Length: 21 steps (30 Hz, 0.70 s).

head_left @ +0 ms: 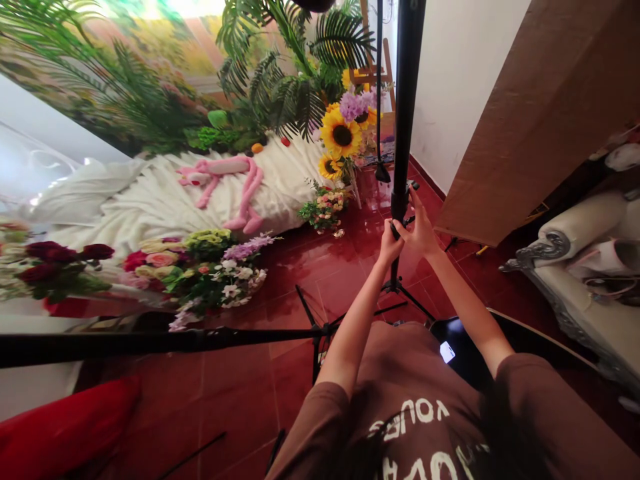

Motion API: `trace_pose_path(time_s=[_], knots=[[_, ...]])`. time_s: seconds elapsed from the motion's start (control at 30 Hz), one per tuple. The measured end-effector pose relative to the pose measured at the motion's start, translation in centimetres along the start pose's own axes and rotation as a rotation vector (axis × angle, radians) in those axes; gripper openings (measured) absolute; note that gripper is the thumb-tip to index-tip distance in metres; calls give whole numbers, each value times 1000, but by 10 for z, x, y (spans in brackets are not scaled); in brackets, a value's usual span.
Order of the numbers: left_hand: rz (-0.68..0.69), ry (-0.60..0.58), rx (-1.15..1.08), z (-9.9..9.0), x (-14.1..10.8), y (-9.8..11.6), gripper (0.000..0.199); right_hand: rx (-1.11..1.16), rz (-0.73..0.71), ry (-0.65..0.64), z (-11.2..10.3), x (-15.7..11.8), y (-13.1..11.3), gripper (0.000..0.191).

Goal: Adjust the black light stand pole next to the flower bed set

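Note:
A black light stand point(400, 153) rises upright in front of me. My left hand point(390, 243) is closed around its pole, just below a black collar. Against the pole's right side is my right hand point(423, 233), its fingers stretched upward and spread and its thumb close to my left hand. A small black knob point(413, 186) sits by the right fingertips; contact with it is unclear. The stand's tripod legs point(395, 287) spread over the floor below. Beside the pole hangs a black cable with a plug point(382, 172).
Another black pole point(150, 343) crosses at left, with tripod legs at its right end. Flower bunches point(220, 273) and a pink plush toy point(243, 193) on white fabric point(285, 177) lie left. A brown panel point(505, 133) and pale ornate sofa point(590, 267) stand right.

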State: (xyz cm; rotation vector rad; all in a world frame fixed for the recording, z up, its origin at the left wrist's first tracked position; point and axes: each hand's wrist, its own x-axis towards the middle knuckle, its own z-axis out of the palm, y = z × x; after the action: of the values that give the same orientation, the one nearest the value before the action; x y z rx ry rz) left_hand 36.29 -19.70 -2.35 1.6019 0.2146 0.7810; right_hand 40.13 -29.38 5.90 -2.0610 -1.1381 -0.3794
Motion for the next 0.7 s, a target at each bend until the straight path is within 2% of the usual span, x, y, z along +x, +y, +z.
trace_pose_path(time_s=[0.1,0.2,0.33,0.5,0.7], knots=[[5,-31,-25,1,0,-2,40,-18,9,-8,-1,-30,14,71],[-4,-29,-14,1,0,-4,40,-27,39,-16,5,-55,24,67],[1,-27,12,1,1,-3,38,-12,56,10,15,-72,30,59],[8,-26,-4,2,-1,1,37,-28,61,-1,23,-67,35,58],[5,-42,-17,0,-2,-4,36,-3,97,9,25,-31,29,56]])
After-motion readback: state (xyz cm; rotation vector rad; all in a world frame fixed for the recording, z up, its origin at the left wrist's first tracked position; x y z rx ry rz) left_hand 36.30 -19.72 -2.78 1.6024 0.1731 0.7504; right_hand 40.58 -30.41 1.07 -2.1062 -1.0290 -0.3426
